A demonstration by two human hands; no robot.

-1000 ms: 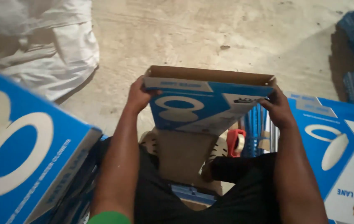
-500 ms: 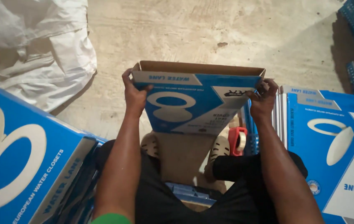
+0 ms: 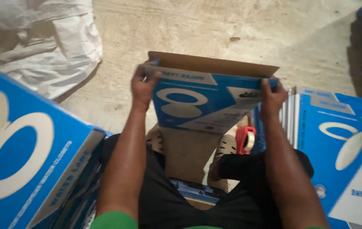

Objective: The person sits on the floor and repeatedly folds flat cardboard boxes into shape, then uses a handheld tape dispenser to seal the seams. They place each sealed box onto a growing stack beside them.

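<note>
I hold a blue and white cardboard box (image 3: 206,99) up in front of me, its brown inner flap showing along the top edge. My left hand (image 3: 143,87) grips its upper left corner, fingers curled over the edge. My right hand (image 3: 272,95) grips its upper right corner. The box hangs above my knees and light sandals (image 3: 225,146).
A large blue box (image 3: 28,157) stands at the left, a stack of flat blue boxes (image 3: 338,144) at the right. A red tape dispenser (image 3: 245,139) lies by my right foot. White sacks (image 3: 41,38) lie at upper left on the concrete floor (image 3: 215,29).
The box has shifted slightly left and up, and both hands moved with it, still gripping the top corners.
</note>
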